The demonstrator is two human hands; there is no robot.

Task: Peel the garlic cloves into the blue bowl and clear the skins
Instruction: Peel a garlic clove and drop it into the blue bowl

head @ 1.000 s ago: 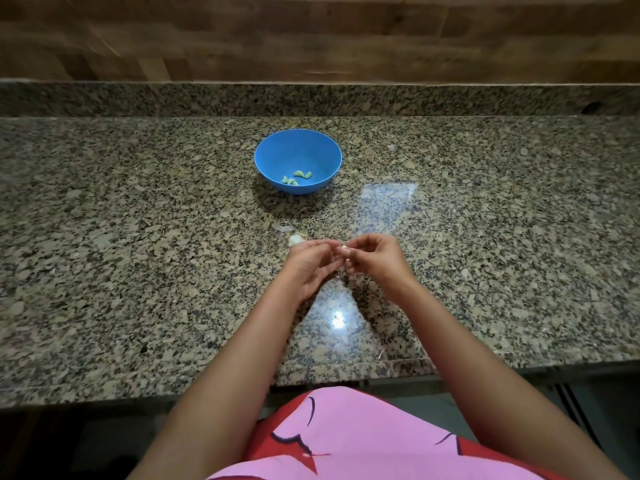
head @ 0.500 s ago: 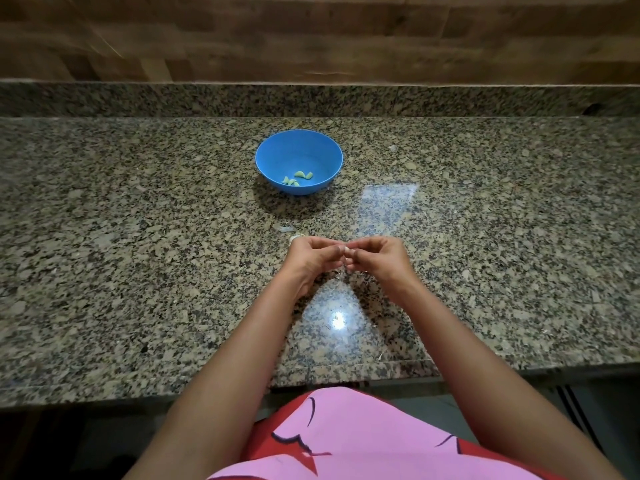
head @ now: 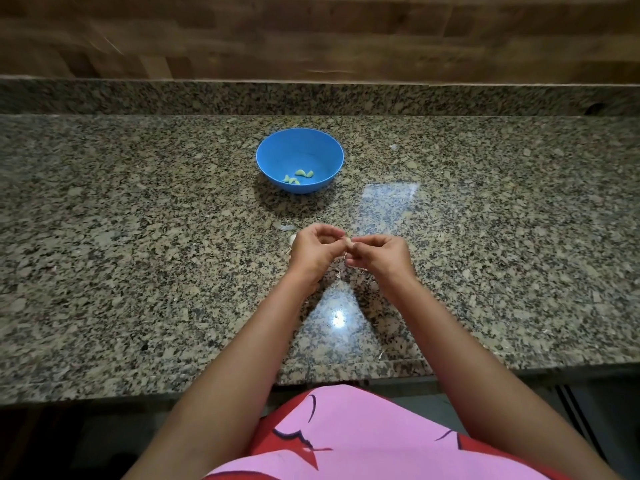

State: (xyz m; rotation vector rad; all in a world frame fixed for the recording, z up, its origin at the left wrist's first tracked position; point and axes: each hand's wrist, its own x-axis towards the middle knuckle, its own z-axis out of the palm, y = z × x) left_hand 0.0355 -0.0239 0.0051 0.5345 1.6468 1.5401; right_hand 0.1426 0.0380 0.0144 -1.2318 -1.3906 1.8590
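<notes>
A blue bowl (head: 300, 147) stands on the granite counter (head: 138, 271) with a few peeled, pale green garlic cloves (head: 298, 177) at its bottom. In front of it my left hand (head: 313, 252) and my right hand (head: 379, 256) meet above the counter. Both pinch one small pale garlic clove (head: 347, 241) between their fingertips. Another unpeeled clove (head: 292, 238) lies on the counter just left of my left hand, partly hidden by it. A scrap of garlic skin (head: 286, 227) lies a little beyond it.
Small bits of skin (head: 341, 271) are scattered on the counter under my hands. A granite upstand and a wooden wall (head: 311, 36) close the back. The counter's front edge (head: 207, 386) runs just before my body.
My hands stay together on the clove and shift slightly. The fingers have worked on it, with the left hand turned a little so the counter clove beside it shows less.
</notes>
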